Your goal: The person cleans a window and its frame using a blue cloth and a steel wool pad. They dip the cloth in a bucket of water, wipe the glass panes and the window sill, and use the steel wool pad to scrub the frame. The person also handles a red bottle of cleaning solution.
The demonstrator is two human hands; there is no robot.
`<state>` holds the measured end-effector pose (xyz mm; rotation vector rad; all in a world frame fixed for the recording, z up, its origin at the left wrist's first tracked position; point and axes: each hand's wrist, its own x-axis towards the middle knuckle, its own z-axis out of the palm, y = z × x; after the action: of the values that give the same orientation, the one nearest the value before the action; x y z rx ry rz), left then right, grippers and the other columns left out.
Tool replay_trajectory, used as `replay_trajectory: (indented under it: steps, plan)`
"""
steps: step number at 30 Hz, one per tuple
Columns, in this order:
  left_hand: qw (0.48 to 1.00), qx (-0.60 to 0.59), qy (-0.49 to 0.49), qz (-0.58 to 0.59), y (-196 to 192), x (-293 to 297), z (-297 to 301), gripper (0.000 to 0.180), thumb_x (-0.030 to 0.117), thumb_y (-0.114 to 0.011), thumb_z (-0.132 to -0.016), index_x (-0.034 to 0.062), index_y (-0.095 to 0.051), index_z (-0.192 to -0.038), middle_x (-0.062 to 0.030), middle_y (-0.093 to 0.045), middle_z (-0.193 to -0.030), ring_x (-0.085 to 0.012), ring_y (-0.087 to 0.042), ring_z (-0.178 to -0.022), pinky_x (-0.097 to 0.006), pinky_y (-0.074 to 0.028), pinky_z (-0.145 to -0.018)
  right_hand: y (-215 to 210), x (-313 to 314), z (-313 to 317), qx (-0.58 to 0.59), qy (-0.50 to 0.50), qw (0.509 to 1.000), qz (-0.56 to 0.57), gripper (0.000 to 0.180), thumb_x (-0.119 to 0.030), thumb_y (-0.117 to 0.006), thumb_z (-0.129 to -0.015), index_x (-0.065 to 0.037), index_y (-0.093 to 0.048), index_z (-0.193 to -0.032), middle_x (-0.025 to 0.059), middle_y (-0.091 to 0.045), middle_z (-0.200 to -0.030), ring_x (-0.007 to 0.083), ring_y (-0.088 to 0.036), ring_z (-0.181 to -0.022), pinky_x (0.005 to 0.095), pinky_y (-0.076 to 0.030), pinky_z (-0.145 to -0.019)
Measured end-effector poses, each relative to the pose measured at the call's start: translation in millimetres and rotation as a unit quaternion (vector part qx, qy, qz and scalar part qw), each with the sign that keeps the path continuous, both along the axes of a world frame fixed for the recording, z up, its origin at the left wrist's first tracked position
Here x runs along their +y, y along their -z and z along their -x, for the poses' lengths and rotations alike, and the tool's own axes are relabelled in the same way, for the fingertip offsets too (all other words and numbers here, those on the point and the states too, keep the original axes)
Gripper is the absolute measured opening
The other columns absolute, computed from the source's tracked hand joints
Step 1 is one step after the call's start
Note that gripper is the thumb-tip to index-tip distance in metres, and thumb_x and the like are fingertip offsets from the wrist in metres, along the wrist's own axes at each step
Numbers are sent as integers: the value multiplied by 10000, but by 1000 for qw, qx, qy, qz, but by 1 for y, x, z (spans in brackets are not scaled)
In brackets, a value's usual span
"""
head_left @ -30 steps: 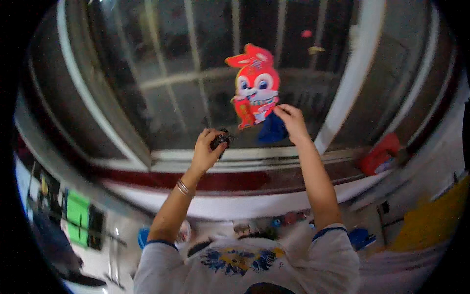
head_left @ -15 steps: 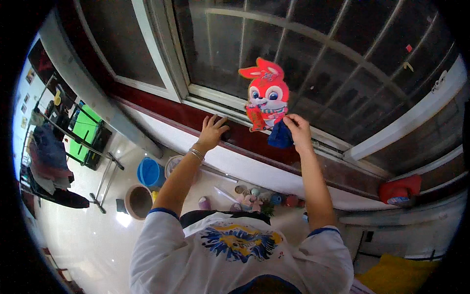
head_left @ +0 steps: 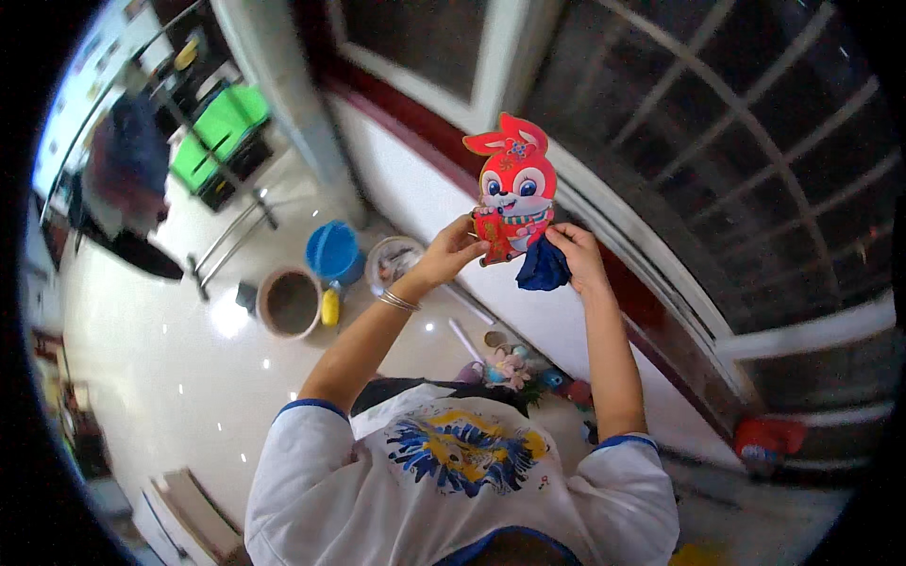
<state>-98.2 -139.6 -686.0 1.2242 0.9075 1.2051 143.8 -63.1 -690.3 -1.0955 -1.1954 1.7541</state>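
Note:
A flat red rabbit cutout (head_left: 517, 193), with a cartoon face and a striped scarf, is upright in front of me between my two hands. My left hand (head_left: 453, 253) pinches its lower left edge, thumb in front. At its lower right, my right hand (head_left: 578, 255) has its fingers closed on the edge, together with a crumpled dark blue cloth (head_left: 543, 266) that hangs below the cutout. Just how the cloth sits in those fingers is partly hidden.
Beyond the cutout are a barred window (head_left: 717, 141) and a dark red sill (head_left: 651, 316). On the floor stand a blue bucket (head_left: 332, 247), a round planter (head_left: 289, 328) and a white tub (head_left: 376, 255). A clothes rack (head_left: 226, 247) is at left, a red object (head_left: 766, 436) at right.
My left hand has come off the sill and taken hold of the cutout's left edge. The view has swung left, away from the window. My right hand still holds cutout and cloth.

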Motion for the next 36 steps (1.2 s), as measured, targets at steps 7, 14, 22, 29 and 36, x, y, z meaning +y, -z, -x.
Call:
replay_trajectory:
  steps: [7, 14, 22, 29, 36]
  plan:
    - [969, 75, -193, 136, -25, -18, -69, 266, 98, -526, -944, 9, -495, -1192, -57, -618, -1093, -120, -597, -964, -282, -497, -817, -12, 44, -24, 2, -172, 977, 123, 142, -139, -629, -872, -22, -654, -949, 17, -650, -843, 77, -590, -731, 217, -469, -691]
    - [939, -50, -294, 170, 45, 47, -119, 216, 126, -535, -941, 0, -520, -1117, -74, -627, -983, -144, -629, -834, -292, -536, -704, 48, 133, -94, -63, -146, 980, 123, 250, -137, -621, -876, -1, -612, -1086, 69, -653, -968, 142, -629, -853, 263, -510, -760]
    - [908, -143, -270, 285, 106, 106, -136, 222, 48, -611, -846, 4, -554, -1057, -63, -641, -830, -135, -628, -710, -288, -519, -597, 95, 172, -146, -111, 59, 965, 229, 200, -161, -623, -858, 0, -638, -975, 90, -652, -864, 196, -639, -735, 322, -527, -628]
    - [887, 90, -152, 426, 202, 170, -129, 331, 97, -702, -796, -27, -558, -1068, -125, -658, -909, -195, -666, -735, -340, -580, -637, 143, 176, -152, -105, 154, 943, 276, 109, -139, -637, -846, -41, -649, -894, 59, -634, -794, 174, -623, -694, 316, -519, -584]
    - [815, 144, -181, 532, 320, 240, -134, 670, 399, -732, -733, -15, -488, -1200, -249, -609, -1106, -375, -619, -982, -426, -506, -828, 214, 208, -162, -203, 137, 948, 202, 218, -166, -670, -837, -10, -670, -989, 51, -655, -896, 153, -594, -775, 268, -470, -713]
